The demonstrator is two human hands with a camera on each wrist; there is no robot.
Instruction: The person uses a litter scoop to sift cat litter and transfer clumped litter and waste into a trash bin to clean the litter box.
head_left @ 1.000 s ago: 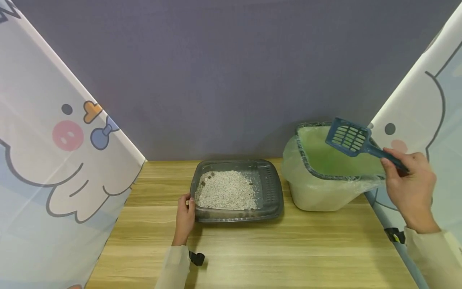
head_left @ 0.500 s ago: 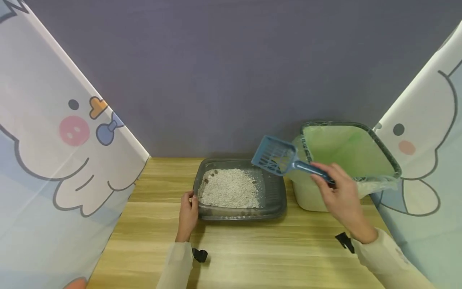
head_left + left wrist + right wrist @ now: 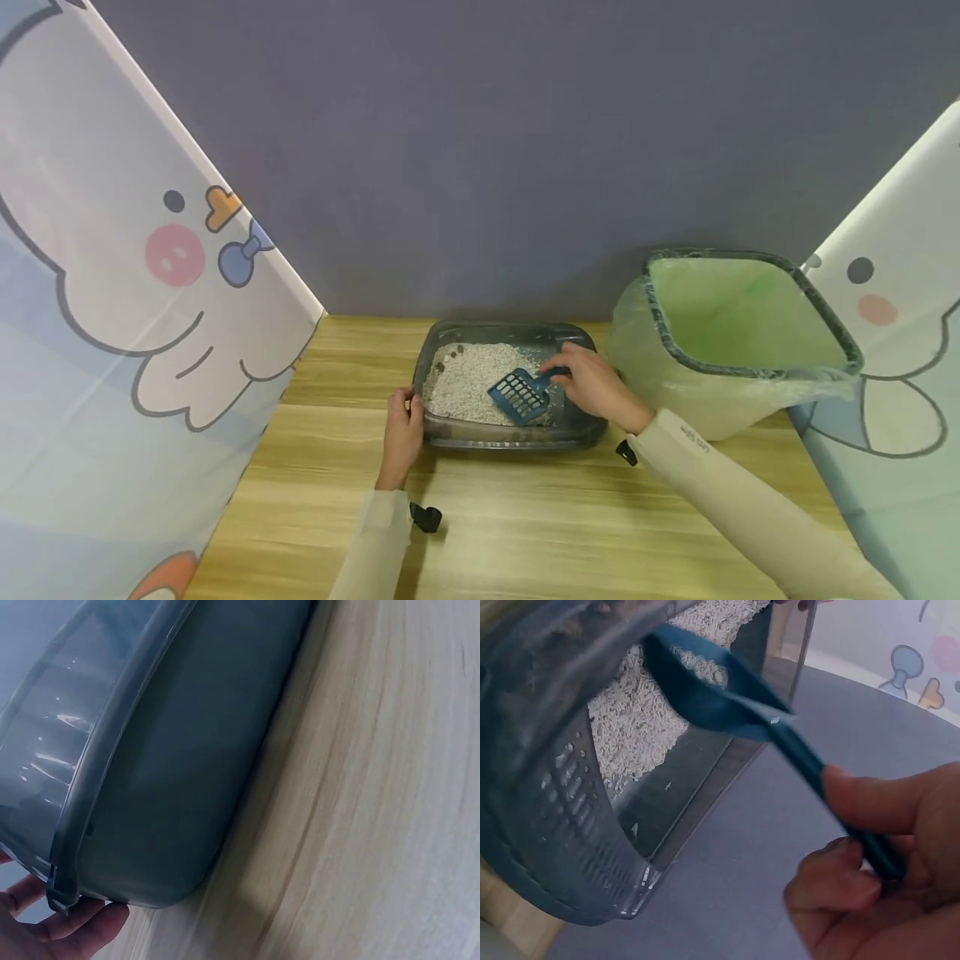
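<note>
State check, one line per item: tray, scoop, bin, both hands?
litter tray: flat on the table, litter heaped toward its left, few dark clumps at far left
scoop: inside the tray, head tilted down on the litter
bin: open, lined with a green bag, no lid
left hand: grips the tray's left rim
right hand: pinches the scoop's handle

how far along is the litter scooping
Early on, it seems. The green-lined bin stands ready beside the grey litter tray, though its contents can't be seen. In hand: the right hand holds the blue slotted scoop down in the litter, while the left hand grips the tray's left rim. Left to do: dark clumps sit at the tray's far-left corner, unscooped.
</note>
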